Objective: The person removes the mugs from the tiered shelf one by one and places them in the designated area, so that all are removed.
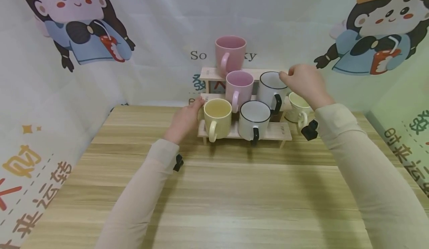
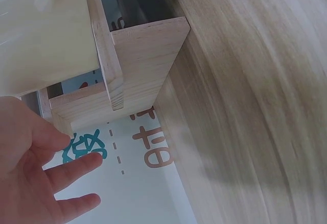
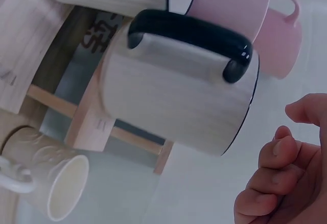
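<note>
My left hand (image 1: 186, 118) is beside the yellow mug (image 1: 218, 119) at the left end of a stepped wooden rack (image 1: 279, 131); in the left wrist view its fingers (image 2: 76, 173) are spread and grip nothing. At the upper right, my right hand (image 1: 306, 83) hovers near the rim of a white mug with black handle (image 1: 273, 89) on the middle step. Its fingers (image 3: 276, 178) are loosely curled, apart from the mug in the right wrist view. Another white black-handled mug (image 1: 254, 118) shares the bottom step with the yellow one.
A pink mug (image 1: 239, 87) sits on the middle step and a second pink mug (image 1: 230, 55) on the top one. Right of the rack, a cream mug (image 1: 297, 107) stands on the wooden table (image 1: 234, 197). A printed cloth (image 1: 161, 37) hangs behind.
</note>
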